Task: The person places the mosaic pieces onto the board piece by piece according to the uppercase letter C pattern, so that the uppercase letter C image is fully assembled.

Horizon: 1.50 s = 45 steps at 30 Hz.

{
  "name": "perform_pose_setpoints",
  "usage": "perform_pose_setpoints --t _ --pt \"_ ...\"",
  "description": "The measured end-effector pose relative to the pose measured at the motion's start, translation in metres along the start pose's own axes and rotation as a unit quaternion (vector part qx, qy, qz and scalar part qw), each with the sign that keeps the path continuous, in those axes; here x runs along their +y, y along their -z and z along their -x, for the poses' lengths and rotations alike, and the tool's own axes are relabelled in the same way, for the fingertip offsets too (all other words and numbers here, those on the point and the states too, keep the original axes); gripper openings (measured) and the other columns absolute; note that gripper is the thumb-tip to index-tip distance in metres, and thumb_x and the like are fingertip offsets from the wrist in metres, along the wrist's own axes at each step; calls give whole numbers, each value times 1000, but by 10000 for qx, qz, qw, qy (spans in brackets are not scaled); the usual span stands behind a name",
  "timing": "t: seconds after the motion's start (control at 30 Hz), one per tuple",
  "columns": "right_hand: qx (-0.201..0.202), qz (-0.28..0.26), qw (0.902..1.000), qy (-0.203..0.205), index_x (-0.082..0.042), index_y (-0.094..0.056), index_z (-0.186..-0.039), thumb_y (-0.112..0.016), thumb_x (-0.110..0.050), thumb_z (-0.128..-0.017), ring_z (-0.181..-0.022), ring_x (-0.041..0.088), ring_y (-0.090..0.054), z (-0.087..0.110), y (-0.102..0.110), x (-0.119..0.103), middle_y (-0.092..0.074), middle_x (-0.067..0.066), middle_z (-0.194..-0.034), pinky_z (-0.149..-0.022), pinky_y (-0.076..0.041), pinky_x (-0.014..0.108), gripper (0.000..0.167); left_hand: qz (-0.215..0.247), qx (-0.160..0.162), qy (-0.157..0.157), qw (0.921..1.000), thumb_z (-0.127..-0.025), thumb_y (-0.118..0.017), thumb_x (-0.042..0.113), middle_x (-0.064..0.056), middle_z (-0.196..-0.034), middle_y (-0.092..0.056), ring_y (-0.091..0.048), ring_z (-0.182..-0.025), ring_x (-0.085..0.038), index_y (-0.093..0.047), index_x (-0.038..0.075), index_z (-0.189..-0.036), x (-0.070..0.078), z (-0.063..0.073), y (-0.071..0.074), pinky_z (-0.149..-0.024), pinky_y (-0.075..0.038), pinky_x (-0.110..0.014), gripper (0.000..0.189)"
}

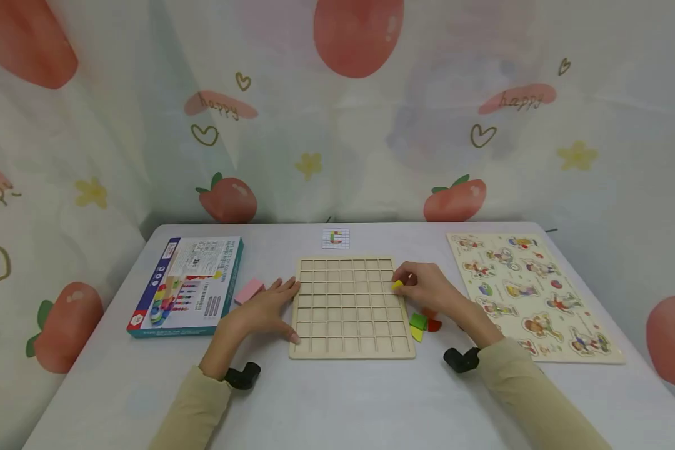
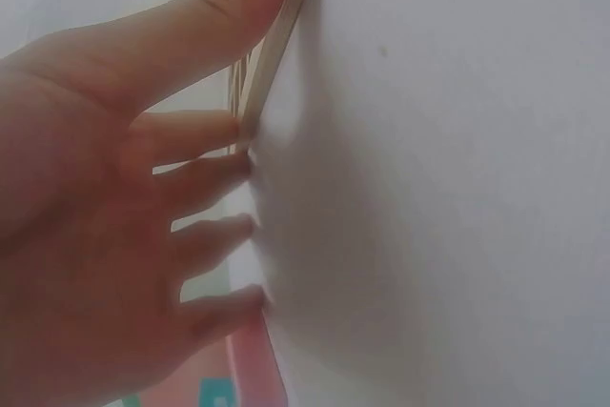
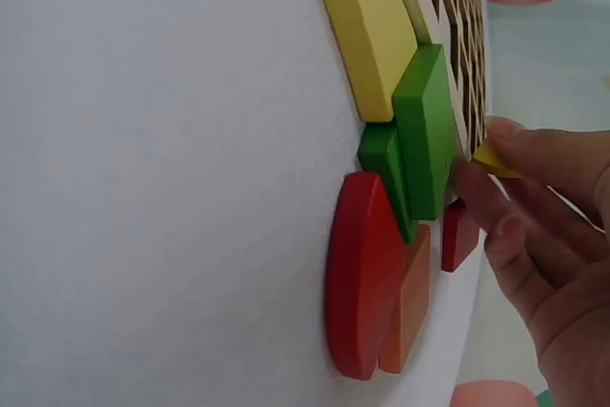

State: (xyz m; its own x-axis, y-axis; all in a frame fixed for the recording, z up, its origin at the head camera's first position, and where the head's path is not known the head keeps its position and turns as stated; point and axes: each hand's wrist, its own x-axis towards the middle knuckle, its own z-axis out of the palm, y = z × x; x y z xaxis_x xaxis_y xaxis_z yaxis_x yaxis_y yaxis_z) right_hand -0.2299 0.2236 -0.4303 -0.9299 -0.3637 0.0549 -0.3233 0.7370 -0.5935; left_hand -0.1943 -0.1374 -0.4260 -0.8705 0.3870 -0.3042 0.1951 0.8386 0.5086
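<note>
A pale wooden grid board [image 1: 343, 301] lies flat in the middle of the table, its cells bare. My left hand [image 1: 265, 309] is spread with straight fingers, its thumb and fingertips touching the board's left edge. At the board's right edge my right hand [image 1: 430, 289] pinches a small yellow block [image 3: 492, 161] between thumb and fingers; much of the block is hidden by them. Below that hand, in the right wrist view, lie a yellow curved block [image 3: 372, 35], green blocks [image 3: 426, 131], a red curved block [image 3: 362, 274], an orange block [image 3: 408, 302] and another red block [image 3: 460, 235].
A pink block [image 1: 250, 291] lies left of my left hand, beside a boxed toy set [image 1: 188, 284]. A small card with a coloured pattern [image 1: 335, 238] sits behind the board. On the right lies a wooden picture puzzle [image 1: 531, 294]. A printed curtain hangs behind the table.
</note>
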Motion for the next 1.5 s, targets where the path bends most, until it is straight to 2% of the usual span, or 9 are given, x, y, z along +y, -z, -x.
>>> perform_pose_setpoints --t 0.13,0.33,0.5,0.77,0.83,1.0,1.07,1.3,1.5 --pt "272 -117 9995 -69 -7 -73 -99 -78 -8 -90 -76 16 -62 -9 -2 -3 -72 4 -86 -67 -52 26 10 48 -28 -5 10000 -73 -94 32 -8 -172 -20 -8 -161 -34 -30 9 -162 1 0 0 -129 -12 -57 112" --pt "154 -310 9993 -132 -7 -74 -105 -78 -10 -91 -78 18 -66 -25 -5 -11 -75 8 -94 -61 -54 25 15 51 3 21 10000 -72 -95 32 -8 -172 -21 -8 -161 -34 -30 9 -162 2 0 0 -129 -9 -56 113" --pt "125 -290 9994 115 -5 -73 -113 -81 -8 -87 -84 20 -68 -40 -8 -16 -76 8 -96 -70 -53 29 27 85 -2 7 10000 -72 -95 32 -8 -172 -21 -8 -161 -34 -31 9 -162 1 0 0 -129 -11 -56 113" --pt "-121 -259 9991 299 -9 -79 -100 -79 -12 -91 -89 19 -71 -56 -15 -25 -79 5 -94 -87 -56 40 10 105 -37 60 9999 -72 -95 32 -8 -172 -21 -8 -161 -33 -31 10 -162 0 0 1 -129 -8 -56 113" --pt "-146 -218 9990 368 -7 -80 -100 -77 -11 -92 -87 19 -71 -59 -16 -27 -79 6 -94 -86 -56 40 9 116 -31 49 9999 -72 -94 32 -8 -172 -21 -8 -161 -33 -31 10 -162 0 0 1 -129 -10 -57 112" --pt "-307 -184 9990 281 -7 -80 -99 -77 -13 -93 -80 14 -66 -66 -23 -31 -78 5 -91 -77 -53 32 9 126 -58 32 9999 -73 -94 32 -8 -172 -21 -8 -161 -34 -31 10 -162 -1 0 0 -129 -10 -57 112" --pt "-335 -127 9991 235 -7 -81 -99 -77 -14 -93 -81 13 -65 -68 -25 -30 -78 4 -92 -78 -52 31 10 124 -80 40 9999 -73 -94 32 -7 -172 -21 -7 -161 -33 -31 11 -162 0 -1 0 -129 -10 -57 111" --pt "-284 27 9990 357 -3 -81 -102 -74 -11 -94 -96 24 -69 -71 -31 -30 -78 12 -103 -87 -56 41 13 96 -43 71 9999 -71 -95 33 -7 -172 -22 -8 -161 -33 -32 11 -162 1 -1 -1 -129 -12 -57 113" --pt "-280 95 9991 313 -3 -81 -101 -75 -10 -94 -97 26 -68 -71 -30 -34 -77 11 -104 -87 -56 41 11 18 28 100 9999 -70 -95 33 -6 -172 -23 -9 -161 -32 -33 12 -162 0 -1 -2 -129 -13 -57 113"
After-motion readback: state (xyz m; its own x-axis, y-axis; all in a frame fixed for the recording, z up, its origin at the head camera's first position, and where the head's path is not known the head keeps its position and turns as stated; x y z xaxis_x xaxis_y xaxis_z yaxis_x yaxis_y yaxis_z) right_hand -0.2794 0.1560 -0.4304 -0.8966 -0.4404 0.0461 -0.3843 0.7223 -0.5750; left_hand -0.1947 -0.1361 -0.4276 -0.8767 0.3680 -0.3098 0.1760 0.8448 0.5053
